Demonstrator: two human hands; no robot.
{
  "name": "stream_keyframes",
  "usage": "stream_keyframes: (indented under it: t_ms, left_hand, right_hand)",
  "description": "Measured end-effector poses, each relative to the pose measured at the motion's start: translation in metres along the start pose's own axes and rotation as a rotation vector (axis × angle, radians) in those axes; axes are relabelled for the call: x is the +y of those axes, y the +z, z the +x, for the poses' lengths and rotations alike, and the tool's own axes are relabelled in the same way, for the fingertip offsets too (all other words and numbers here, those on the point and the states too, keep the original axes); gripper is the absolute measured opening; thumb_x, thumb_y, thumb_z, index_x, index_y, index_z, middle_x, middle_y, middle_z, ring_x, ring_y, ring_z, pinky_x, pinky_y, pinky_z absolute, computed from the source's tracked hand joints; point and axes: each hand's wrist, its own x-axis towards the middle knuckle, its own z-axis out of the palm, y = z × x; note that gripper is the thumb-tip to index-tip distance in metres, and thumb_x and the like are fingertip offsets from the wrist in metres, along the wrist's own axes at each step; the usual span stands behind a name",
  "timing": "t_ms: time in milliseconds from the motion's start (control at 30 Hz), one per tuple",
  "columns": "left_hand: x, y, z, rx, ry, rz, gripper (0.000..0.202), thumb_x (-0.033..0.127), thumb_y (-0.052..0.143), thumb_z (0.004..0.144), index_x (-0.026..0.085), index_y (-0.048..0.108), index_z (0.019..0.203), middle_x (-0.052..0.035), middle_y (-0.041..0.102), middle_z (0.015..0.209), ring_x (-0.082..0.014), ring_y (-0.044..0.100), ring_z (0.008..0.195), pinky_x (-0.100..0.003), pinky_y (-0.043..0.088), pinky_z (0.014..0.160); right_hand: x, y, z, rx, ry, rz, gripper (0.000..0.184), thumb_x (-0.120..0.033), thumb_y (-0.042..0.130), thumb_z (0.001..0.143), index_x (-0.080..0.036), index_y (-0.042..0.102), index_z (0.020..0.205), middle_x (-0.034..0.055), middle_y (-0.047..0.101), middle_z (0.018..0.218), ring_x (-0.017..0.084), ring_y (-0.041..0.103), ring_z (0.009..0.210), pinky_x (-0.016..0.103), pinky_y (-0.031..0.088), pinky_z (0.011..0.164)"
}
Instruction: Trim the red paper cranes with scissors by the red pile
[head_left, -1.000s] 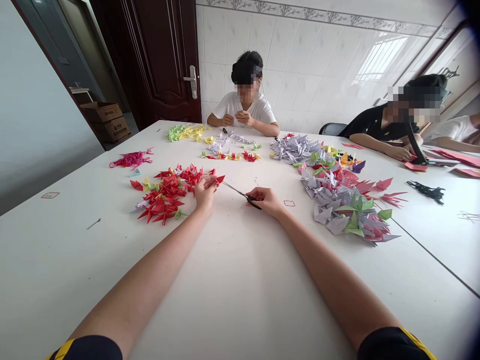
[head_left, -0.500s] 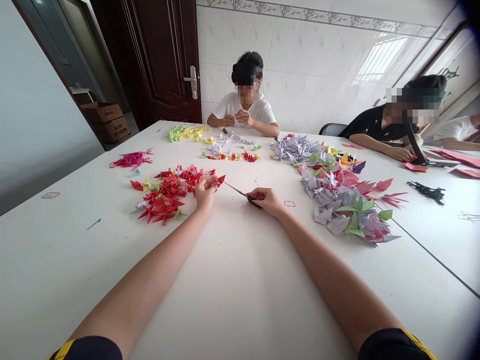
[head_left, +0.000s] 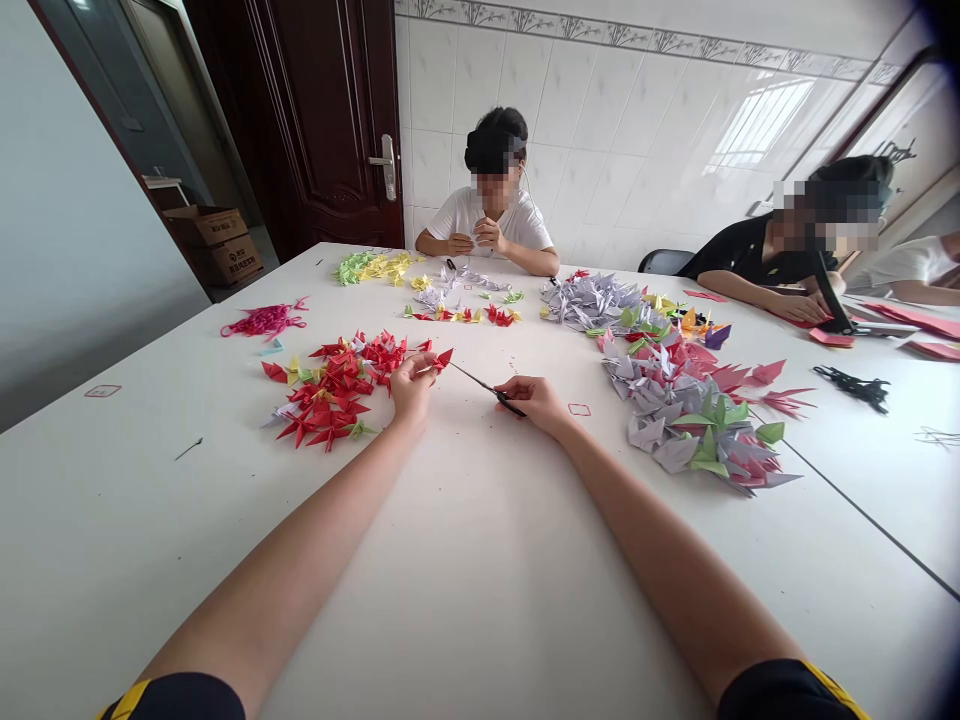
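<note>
My left hand [head_left: 411, 386] pinches a small red paper crane [head_left: 442, 360] at the edge of a heap of red origami cranes [head_left: 330, 400]. My right hand [head_left: 538, 403] grips black-handled scissors [head_left: 495, 390], whose thin blades point left towards that crane. The blade tips are close to the crane, but I cannot tell if they touch it. To the right of my right hand lies a large heap of lavender, green and pink paper cranes [head_left: 690, 425].
The white table [head_left: 480, 560] also holds yellow, green and lavender cranes [head_left: 450, 295] and a tangled pink strand [head_left: 264, 320]. One seated person [head_left: 491, 215] works opposite, another [head_left: 765, 250] at the right, over red paper sheets [head_left: 915, 320]. Cardboard boxes [head_left: 214, 245] stand beyond the table.
The view has shifted slightly. My hands, the scissors and the red crane have hardly moved.
</note>
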Motion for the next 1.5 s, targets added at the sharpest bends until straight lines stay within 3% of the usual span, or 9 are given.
stream_keyframes:
  t_ms: [200, 467, 633, 700, 800, 1033, 1167, 1367, 1500]
  left_hand:
    - [0.000, -0.002, 0.002, 0.071, -0.047, -0.049, 0.014, 0.029, 0.066, 0.072, 0.021, 0.065, 0.083, -0.0047, 0.066, 0.098, -0.0125, 0.062, 0.078, -0.025, 0.048, 0.069]
    - [0.000, -0.002, 0.002, 0.138, -0.042, -0.023, 0.013, 0.030, 0.063, 0.074, 0.020, 0.064, 0.082, -0.0041, 0.066, 0.090, -0.0120, 0.062, 0.075, -0.023, 0.049, 0.066]
    - [0.001, -0.001, 0.002, 0.149, -0.047, -0.015, 0.012, 0.028, 0.060, 0.075, 0.019, 0.063, 0.082, -0.0030, 0.065, 0.087, -0.0114, 0.061, 0.074, -0.023, 0.049, 0.066]
    - [0.001, -0.001, 0.002, 0.149, -0.051, -0.020, 0.012, 0.027, 0.060, 0.074, 0.019, 0.063, 0.083, -0.0027, 0.064, 0.086, -0.0110, 0.061, 0.072, -0.023, 0.049, 0.065]
    - [0.000, -0.001, 0.003, 0.142, -0.052, -0.023, 0.012, 0.027, 0.061, 0.074, 0.019, 0.063, 0.083, -0.0027, 0.064, 0.087, -0.0108, 0.061, 0.072, -0.023, 0.049, 0.065]
    - [-0.003, -0.002, 0.005, 0.128, -0.040, 0.007, 0.013, 0.028, 0.060, 0.074, 0.018, 0.064, 0.082, -0.0032, 0.065, 0.087, -0.0108, 0.061, 0.073, -0.023, 0.049, 0.066]
    - [-0.002, 0.000, 0.003, 0.028, -0.031, 0.093, 0.013, 0.026, 0.058, 0.074, 0.018, 0.065, 0.082, -0.0028, 0.064, 0.080, -0.0112, 0.061, 0.071, -0.024, 0.049, 0.068]
    - [0.000, 0.004, -0.009, -0.315, 0.050, 0.523, 0.012, 0.021, 0.055, 0.078, 0.020, 0.067, 0.080, -0.0021, 0.068, 0.079, -0.0149, 0.062, 0.074, -0.029, 0.048, 0.073]
    - [0.002, 0.006, -0.018, -0.397, 0.234, 0.771, 0.017, 0.017, 0.050, 0.082, 0.022, 0.066, 0.086, -0.0046, 0.069, 0.090, -0.0187, 0.064, 0.085, -0.032, 0.050, 0.079]
  right_hand:
    - [-0.004, -0.014, -0.002, -0.138, 0.013, 0.071, 0.030, -0.031, 0.075, 0.065, -0.016, 0.073, 0.091, 0.0027, 0.069, 0.069, 0.009, 0.051, 0.050, 0.022, 0.038, 0.047]
    - [-0.003, -0.030, -0.001, -0.133, 0.128, 0.053, 0.032, -0.031, 0.081, 0.060, -0.016, 0.073, 0.087, 0.0029, 0.070, 0.068, 0.007, 0.048, 0.047, 0.021, 0.033, 0.042]
    - [-0.008, -0.039, -0.002, -0.246, 0.217, -0.030, 0.034, -0.035, 0.083, 0.059, -0.016, 0.073, 0.085, 0.0043, 0.070, 0.069, 0.009, 0.051, 0.050, 0.021, 0.034, 0.043]
    - [-0.009, -0.039, 0.001, -0.172, 0.261, -0.084, 0.035, -0.037, 0.084, 0.058, -0.016, 0.071, 0.083, 0.0051, 0.070, 0.070, 0.010, 0.051, 0.052, 0.021, 0.034, 0.043]
    - [-0.009, -0.034, 0.005, 0.256, 0.235, -0.066, 0.039, -0.048, 0.081, 0.061, -0.019, 0.066, 0.081, 0.0011, 0.064, 0.065, 0.007, 0.045, 0.046, 0.020, 0.027, 0.040]
    - [0.000, -0.025, 0.008, 0.273, 0.208, -0.103, 0.039, -0.047, 0.083, 0.058, -0.020, 0.065, 0.081, 0.0014, 0.067, 0.069, 0.006, 0.042, 0.045, 0.021, 0.029, 0.042]
    - [0.003, -0.022, 0.006, 0.292, 0.143, -0.064, 0.037, -0.044, 0.081, 0.059, -0.020, 0.065, 0.081, 0.0032, 0.070, 0.075, 0.009, 0.051, 0.054, 0.021, 0.035, 0.046]
    - [0.006, -0.021, 0.004, 0.313, 0.060, -0.016, 0.039, -0.048, 0.080, 0.061, -0.020, 0.064, 0.083, -0.0003, 0.065, 0.066, 0.009, 0.048, 0.050, 0.022, 0.037, 0.047]
    - [0.006, -0.021, 0.003, 0.308, 0.047, -0.032, 0.042, -0.049, 0.082, 0.059, -0.020, 0.064, 0.083, -0.0009, 0.064, 0.066, 0.008, 0.046, 0.049, 0.023, 0.037, 0.047]
